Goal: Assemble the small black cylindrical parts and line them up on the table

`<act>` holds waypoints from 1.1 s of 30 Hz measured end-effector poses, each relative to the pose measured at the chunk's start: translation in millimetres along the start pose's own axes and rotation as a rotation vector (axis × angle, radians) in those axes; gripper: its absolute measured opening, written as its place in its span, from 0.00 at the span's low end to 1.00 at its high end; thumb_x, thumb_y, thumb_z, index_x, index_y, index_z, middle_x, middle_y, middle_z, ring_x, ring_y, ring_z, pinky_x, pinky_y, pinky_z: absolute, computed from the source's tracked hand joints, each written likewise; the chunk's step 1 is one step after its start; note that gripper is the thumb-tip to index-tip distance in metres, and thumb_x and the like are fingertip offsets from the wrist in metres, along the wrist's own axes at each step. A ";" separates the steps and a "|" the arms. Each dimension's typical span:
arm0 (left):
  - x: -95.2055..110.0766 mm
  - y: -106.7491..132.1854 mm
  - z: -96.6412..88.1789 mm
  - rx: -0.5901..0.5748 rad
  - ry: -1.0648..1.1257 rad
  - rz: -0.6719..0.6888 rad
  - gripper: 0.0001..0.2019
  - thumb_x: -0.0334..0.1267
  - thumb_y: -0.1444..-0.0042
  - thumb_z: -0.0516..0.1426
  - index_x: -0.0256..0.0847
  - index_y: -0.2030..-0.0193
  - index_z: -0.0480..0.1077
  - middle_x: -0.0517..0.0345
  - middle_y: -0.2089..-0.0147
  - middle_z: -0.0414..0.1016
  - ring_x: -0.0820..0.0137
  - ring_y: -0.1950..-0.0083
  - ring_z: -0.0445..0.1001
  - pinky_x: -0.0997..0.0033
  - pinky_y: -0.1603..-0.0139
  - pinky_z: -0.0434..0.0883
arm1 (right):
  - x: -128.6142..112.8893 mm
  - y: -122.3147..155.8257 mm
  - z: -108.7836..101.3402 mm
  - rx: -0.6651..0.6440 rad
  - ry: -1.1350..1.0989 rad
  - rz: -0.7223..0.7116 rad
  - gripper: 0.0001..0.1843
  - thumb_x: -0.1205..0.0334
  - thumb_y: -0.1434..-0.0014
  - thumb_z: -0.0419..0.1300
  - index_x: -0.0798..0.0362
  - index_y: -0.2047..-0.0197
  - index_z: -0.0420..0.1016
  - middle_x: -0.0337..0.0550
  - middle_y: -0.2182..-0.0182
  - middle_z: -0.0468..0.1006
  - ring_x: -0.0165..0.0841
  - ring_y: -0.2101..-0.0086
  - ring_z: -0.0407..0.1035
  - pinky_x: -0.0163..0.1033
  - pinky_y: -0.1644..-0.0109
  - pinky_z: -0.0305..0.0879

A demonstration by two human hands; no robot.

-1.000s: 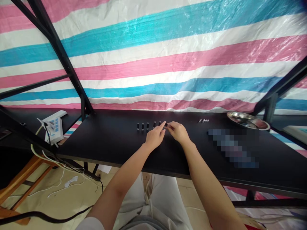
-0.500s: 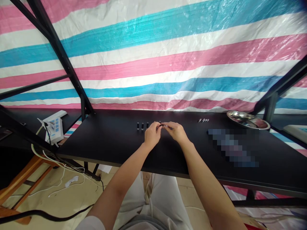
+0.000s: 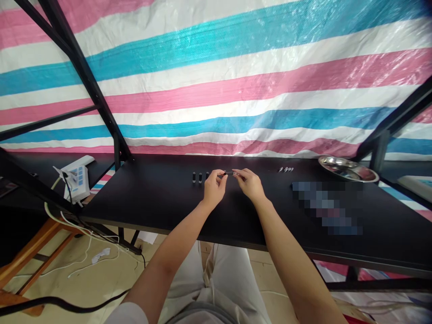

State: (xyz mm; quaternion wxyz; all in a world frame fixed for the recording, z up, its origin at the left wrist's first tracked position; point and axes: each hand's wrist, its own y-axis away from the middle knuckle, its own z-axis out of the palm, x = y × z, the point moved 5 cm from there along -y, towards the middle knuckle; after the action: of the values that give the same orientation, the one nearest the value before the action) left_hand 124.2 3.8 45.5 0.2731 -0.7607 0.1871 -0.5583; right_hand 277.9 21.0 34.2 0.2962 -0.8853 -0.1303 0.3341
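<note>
Above the black table [image 3: 151, 193], my left hand [image 3: 213, 189] pinches one end of a small black tube [image 3: 229, 173]. My right hand [image 3: 251, 184] has its fingertips closed on the other end, which looks pale or clear. The tube lies roughly level between both hands. Left of my left hand stand similar small tubes, black above and pale at the base: one [image 3: 194, 177] at the far left, another [image 3: 200, 177] beside it, and a third [image 3: 207, 175] partly covered by my fingers.
Several small shiny pieces [image 3: 286, 169] lie right of my hands. Beyond them is a round metal tray [image 3: 332, 172], with a blurred-out flat item [image 3: 326, 208] in front. A power strip [image 3: 79, 182] and cables sit at the left. Black frame posts [image 3: 97, 96] flank the table.
My hands have drawn slightly apart, my left shifting a little left. More of the black tube now shows between my fingertips.
</note>
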 end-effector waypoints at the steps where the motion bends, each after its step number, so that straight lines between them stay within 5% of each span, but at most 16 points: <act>1: 0.0 0.0 -0.1 0.001 0.005 -0.002 0.05 0.37 0.44 0.54 0.39 0.62 0.65 0.56 0.64 0.73 0.81 0.77 0.66 0.80 0.75 0.65 | -0.3 0.0 -0.1 0.002 0.000 -0.002 0.19 0.52 0.40 0.50 0.52 0.56 0.77 0.45 0.70 0.73 0.31 0.73 0.65 0.37 0.67 0.63; 12: -0.8 1.0 1.4 -0.017 0.052 -0.023 0.07 0.38 0.44 0.53 0.38 0.61 0.65 0.55 0.63 0.74 0.80 0.75 0.69 0.80 0.75 0.65 | 1.5 0.2 2.3 0.000 0.014 0.003 0.17 0.55 0.41 0.51 0.51 0.57 0.77 0.44 0.70 0.73 0.31 0.73 0.66 0.37 0.67 0.63; 24: -0.5 3.8 7.9 -0.170 -0.179 -0.042 0.05 0.35 0.47 0.55 0.41 0.62 0.69 0.60 0.64 0.75 0.79 0.75 0.67 0.76 0.66 0.68 | -11.5 0.1 0.6 -0.074 0.084 -0.067 0.16 0.63 0.44 0.51 0.53 0.54 0.73 0.45 0.68 0.73 0.32 0.72 0.66 0.37 0.67 0.63; 33: 0.5 1.5 3.5 -0.113 -0.166 -0.064 0.08 0.34 0.46 0.53 0.40 0.59 0.68 0.60 0.63 0.75 0.80 0.77 0.66 0.76 0.66 0.68 | 3.6 -0.1 7.1 -0.030 0.015 0.087 0.12 0.51 0.44 0.52 0.52 0.67 0.68 0.42 0.74 0.73 0.31 0.76 0.64 0.36 0.71 0.58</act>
State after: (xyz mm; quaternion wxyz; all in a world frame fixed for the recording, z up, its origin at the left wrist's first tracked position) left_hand 127.7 3.1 44.1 0.2264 -0.8240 0.1709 -0.4904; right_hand 275.9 25.7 28.2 0.2692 -0.8969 -0.0946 0.3379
